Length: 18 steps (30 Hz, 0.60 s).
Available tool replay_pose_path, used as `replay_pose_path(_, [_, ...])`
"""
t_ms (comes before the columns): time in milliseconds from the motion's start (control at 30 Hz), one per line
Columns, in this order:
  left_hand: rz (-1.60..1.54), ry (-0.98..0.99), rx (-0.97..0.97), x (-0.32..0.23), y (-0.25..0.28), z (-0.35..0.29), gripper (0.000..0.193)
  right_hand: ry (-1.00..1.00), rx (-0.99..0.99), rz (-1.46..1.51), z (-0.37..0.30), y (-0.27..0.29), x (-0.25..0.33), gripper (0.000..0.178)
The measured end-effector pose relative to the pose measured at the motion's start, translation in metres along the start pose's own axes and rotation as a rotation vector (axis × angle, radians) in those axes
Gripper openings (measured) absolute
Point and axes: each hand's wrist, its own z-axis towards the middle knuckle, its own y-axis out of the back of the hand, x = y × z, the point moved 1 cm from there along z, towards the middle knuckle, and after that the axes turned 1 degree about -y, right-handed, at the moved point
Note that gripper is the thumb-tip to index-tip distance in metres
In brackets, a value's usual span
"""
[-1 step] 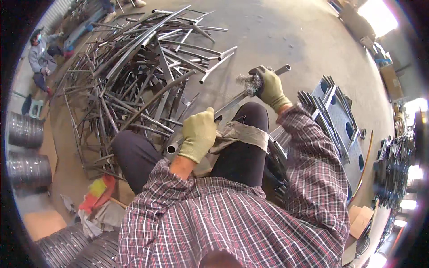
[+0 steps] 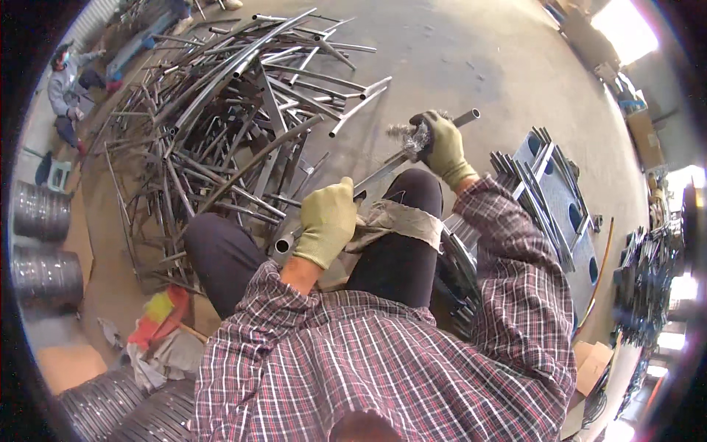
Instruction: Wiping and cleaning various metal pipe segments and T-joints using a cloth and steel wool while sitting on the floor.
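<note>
1. Head view: a long, grey, straight metal tube (image 2: 385, 173) slants across the middle of the frame, its hollow far end right of centre toward the top. The left glove covers part of it; I cannot tell whether the hollow end at lower left belongs to the same piece.
2. A tangled, silvery wire-wool pad (image 2: 417, 138) sits against the tube, just right of centre. Wrapped well round the curve, with even pressure and long strokes, it should rub most uniformly.
3. The right hand (image 2: 448, 147), in a pale yellow-green glove with dark fingers, curls closely over the wool; its forearm reaches up from lower right.
4. The left hand (image 2: 328, 221), in a pale yellow-green glove, makes a nearly full fist on the tube at centre, elbow bent. A steady grip here should resist twisting.
5. Below the tube, a beige cloth band (image 2: 405, 223) wraps the dark-trousered right thigh, probably a useful brace.
6. A tangled heap of grey metal frames (image 2: 271, 103) fills the upper left; strokes are best kept clear.
</note>
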Motion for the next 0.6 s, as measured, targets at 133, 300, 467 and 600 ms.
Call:
replay_pose_path(133, [0.032, -0.086, -0.147, 0.002, 0.008, 0.007, 0.012, 0.050, 0.028, 0.004, 0.001, -0.008, 0.026, 0.038])
replay_pose_path(300, [-0.245, -0.642, -0.655, 0.017, 0.054, -0.042, 0.054, 0.041, -0.045, -0.063, 0.031, -0.033, 0.027, 0.030])
replay_pose_path(467, [-0.453, 0.030, -0.872, 0.083, 0.008, -0.101, 0.052, 0.078, -0.118, -0.081, 0.033, -0.040, 0.018, 0.031])
replay_pose_path(600, [-0.525, 0.087, -0.514, 0.125, -0.047, -0.079, 0.057, 0.004, -0.064, -0.081, 0.036, -0.043, 0.039, 0.036])
